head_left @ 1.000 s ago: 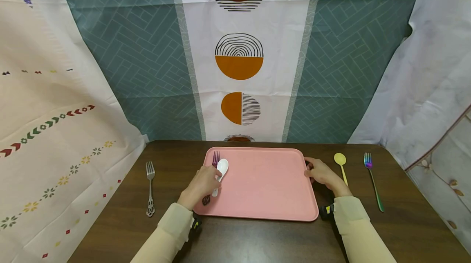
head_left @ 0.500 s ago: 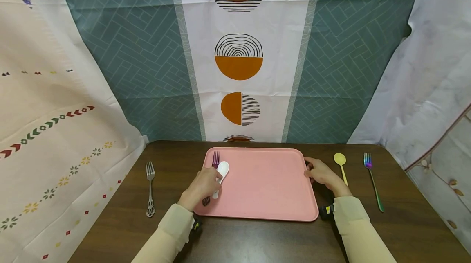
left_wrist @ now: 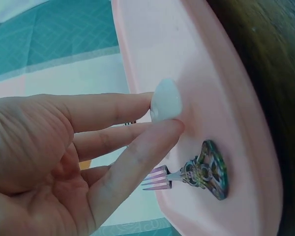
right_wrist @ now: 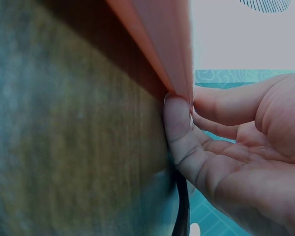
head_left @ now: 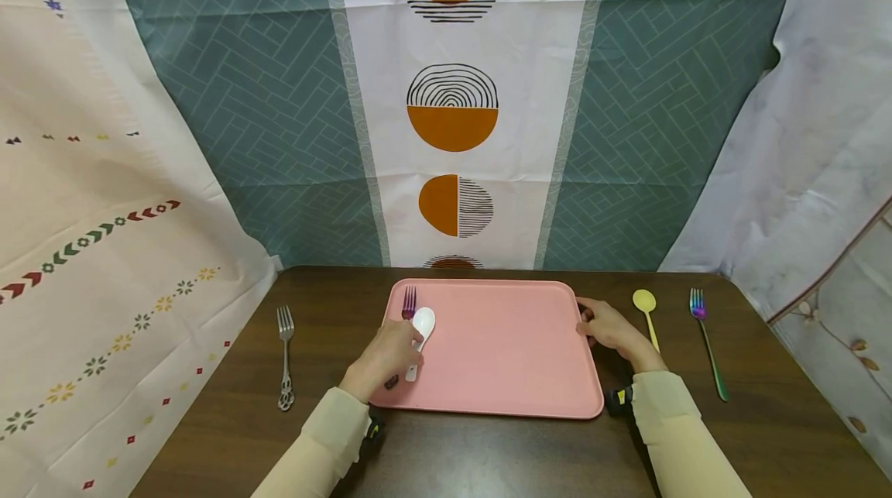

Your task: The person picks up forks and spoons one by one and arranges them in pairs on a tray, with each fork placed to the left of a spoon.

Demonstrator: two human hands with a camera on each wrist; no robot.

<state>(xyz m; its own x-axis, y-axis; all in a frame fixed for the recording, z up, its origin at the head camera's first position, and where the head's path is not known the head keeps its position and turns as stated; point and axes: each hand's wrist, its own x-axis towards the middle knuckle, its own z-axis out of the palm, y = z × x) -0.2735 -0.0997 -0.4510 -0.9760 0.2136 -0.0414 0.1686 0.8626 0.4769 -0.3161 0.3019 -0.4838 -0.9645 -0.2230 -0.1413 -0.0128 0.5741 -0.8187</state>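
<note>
My left hand (head_left: 392,355) pinches a white spoon (head_left: 423,320) between thumb and fingers, over the left part of a pink tray (head_left: 502,351). In the left wrist view the tip of the spoon's handle (left_wrist: 167,101) sticks out past the fingertips. Next to it on the tray lies a fork with purple tines (head_left: 409,298) and an ornate dark handle (left_wrist: 211,172); the hand hides its middle in the head view. My right hand (head_left: 609,325) grips the tray's right rim, the thumb at its side (right_wrist: 179,120).
A silver fork (head_left: 285,358) lies left of the tray on the brown table (head_left: 474,459). To the right lie a yellow spoon (head_left: 644,302), partly behind the right wrist, and a rainbow-coloured fork (head_left: 707,347). A dark narrow thing (right_wrist: 182,211) shows below the right fingers. Patterned cloths hang behind.
The left hand and the white spoon have shifted slightly to the right and nearer to me. The right hand and tray have stayed put.
</note>
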